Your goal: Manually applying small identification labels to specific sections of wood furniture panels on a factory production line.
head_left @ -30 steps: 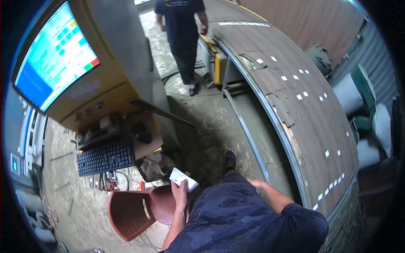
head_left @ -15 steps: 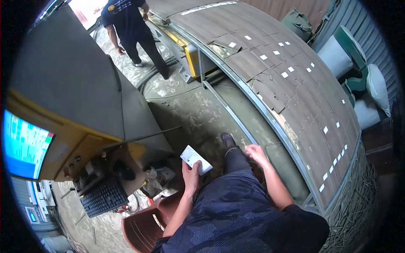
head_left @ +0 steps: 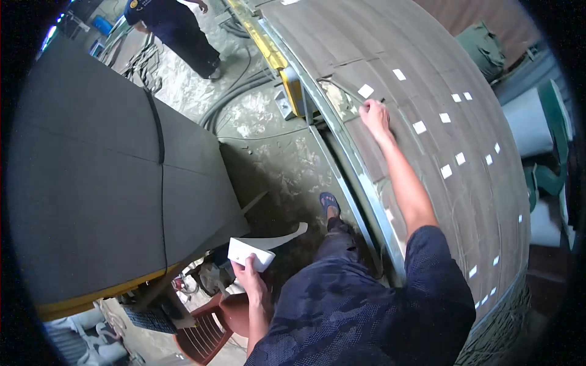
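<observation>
My left hand [head_left: 250,277] is closed on a small stack of white labels [head_left: 243,251], thumb on top, low in front of me. A pale curved strip [head_left: 287,240] runs out to the right from behind the stack; whether it is joined to it I cannot tell. My right hand [head_left: 375,116] reaches over the wide table and touches its brown-grey sheet material, fingers bent together. Whatever they grip, if anything, is hidden. Just beyond the fingertips lies a white square label [head_left: 365,91]. More labels, such as one label [head_left: 419,127] to the right, dot the cut pieces [head_left: 366,143].
A metal frame edge [head_left: 342,137] borders the table, with a yellow machine part [head_left: 268,52] at its far end. A large grey cabinet [head_left: 91,165] stands left, a brown plastic chair [head_left: 201,329] below. Another person [head_left: 177,36] stands at the back; cables [head_left: 229,100] cross the floor.
My right hand has moved forward from beside the table onto its surface. The label stack has shifted left and nearer me, and the pale strip now shows. The other person has moved farther off.
</observation>
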Demonstrator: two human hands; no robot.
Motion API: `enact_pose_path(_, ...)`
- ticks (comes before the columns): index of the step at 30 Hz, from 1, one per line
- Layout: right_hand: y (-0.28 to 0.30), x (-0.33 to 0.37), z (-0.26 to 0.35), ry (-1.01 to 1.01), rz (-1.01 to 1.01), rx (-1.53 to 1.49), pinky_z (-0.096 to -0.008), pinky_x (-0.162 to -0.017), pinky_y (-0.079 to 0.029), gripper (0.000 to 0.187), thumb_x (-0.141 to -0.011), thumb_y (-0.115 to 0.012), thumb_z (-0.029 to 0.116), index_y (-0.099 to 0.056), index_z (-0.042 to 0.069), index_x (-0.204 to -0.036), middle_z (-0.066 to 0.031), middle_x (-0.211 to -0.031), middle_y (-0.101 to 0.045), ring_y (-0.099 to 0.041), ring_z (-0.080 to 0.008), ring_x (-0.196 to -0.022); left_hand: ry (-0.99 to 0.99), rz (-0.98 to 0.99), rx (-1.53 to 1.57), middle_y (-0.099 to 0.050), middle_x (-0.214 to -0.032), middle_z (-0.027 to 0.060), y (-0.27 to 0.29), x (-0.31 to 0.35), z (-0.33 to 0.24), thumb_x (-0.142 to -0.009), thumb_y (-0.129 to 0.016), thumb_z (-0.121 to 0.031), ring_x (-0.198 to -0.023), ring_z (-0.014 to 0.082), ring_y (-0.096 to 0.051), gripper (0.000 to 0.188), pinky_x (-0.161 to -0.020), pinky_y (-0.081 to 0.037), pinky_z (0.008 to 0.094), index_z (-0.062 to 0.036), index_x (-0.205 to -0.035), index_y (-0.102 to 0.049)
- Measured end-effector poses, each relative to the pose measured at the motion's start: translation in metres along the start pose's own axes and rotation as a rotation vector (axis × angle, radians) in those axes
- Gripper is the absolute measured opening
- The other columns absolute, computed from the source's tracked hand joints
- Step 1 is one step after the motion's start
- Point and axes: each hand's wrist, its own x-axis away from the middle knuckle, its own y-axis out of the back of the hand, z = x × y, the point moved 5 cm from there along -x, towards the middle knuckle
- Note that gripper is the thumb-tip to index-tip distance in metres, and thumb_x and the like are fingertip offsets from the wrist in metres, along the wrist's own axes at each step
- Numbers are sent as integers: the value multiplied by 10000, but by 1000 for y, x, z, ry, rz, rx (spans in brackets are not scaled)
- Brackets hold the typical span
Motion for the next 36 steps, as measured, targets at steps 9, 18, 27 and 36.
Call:
enact_pose_path(9,-70,-145,-31,38,353,427,-569,-1119,-377,699,-767,-845,500,-690,16,-1248,-188,-1337,-622,-539,-370,-1306,45,-94,-45,-648,-1181,98,-102,-10,-7,-940,-692,-73,-1048,191,-629,424,-932,-514,339,2,-1327,-537)
enact_pose_path(18,-67,-91,33,-132,363,346,-549,-1148,-355,798,-739,-801,627,-713,26,-1257,-184,-1368,-618,-532,-334,-1343,0,-28,-1,-647,-1191,82,-160,-46,-32,-919,-704,-73,-1044,185,-625,453,-939,-508,342,6,-1338,-554)
enact_pose_path(27,-94,-92,46,-130,295,340,-531,-1091,-397,769,-786,-793,623,-712,13,-1248,-175,-1306,-635,-548,-331,-1288,-55,108,-52,-643,-1209,71,-175,-60,-28,-915,-728,-60,-1089,182,-615,507,-972,-495,340,-13,-1382,-535)
enact_pose_path(36,-97,-86,41,-166,311,327,-560,-1098,-392,766,-782,-785,632,-720,8,-1221,-208,-1327,-636,-547,-354,-1292,-13,146,-123,-640,-1205,80,-158,-59,-25,-923,-729,-78,-1082,174,-604,519,-989,-480,331,-14,-1394,-523)
